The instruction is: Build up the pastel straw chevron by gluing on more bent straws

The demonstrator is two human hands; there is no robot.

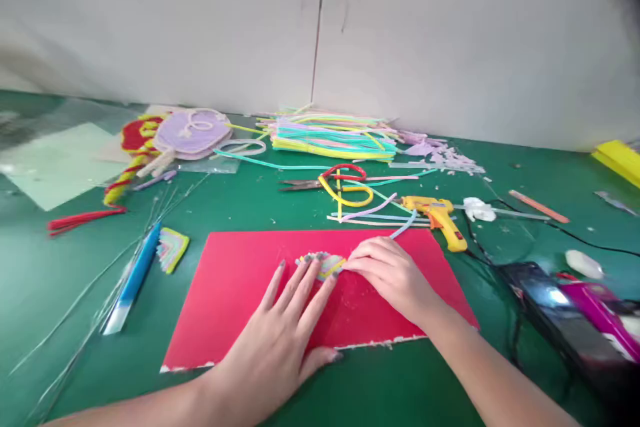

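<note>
1. Both hands are down on the red board (225,300), which lies flat on the green bench (400,387). Between them sits the small striped piece (323,262), a little fan of pastel strips, near the board's far edge.
2. Progress, as I read it: several strips are already laid side by side, so the piece is started. It looks small beside the lilac rounds (190,133) at the back left.
3. A big pile of loose strips (330,133) sits unused by the wall, and the glue gun (437,213) lies set down just off the board's far right corner. My guess is that plenty remains.
4. The left hand (285,327) lies flat, palm down and fingers spread apart, with its fingertips pressing on the piece's near-left side.
5. The right hand (395,273) comes in from the right with a low wrist and fingers bunched together at the piece's right edge. I cannot tell whether they pinch it or only press.
6. Both forearms angle in from the near edge and meet over the piece.
</note>
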